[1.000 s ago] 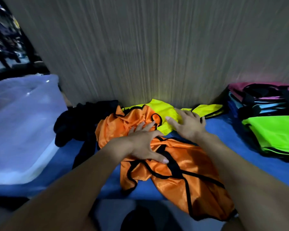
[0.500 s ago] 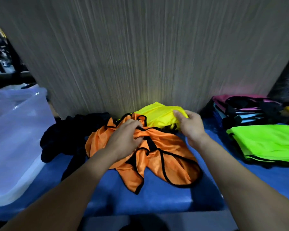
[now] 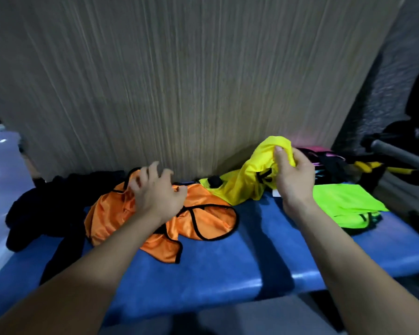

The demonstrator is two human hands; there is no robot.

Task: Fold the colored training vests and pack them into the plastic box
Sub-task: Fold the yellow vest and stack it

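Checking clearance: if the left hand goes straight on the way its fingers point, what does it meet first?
Probably the grey striped wall panel behind the crumpled orange vest; the left hand hovers blurred, so depth is unclear.

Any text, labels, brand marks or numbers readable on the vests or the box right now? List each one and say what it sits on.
None can be read.
Small white tag below the yellow vest that the right hand grips: too small and blurred to show any print.
Orange vest with black trim, neon green folded vest, translucent plastic box: no print visible.
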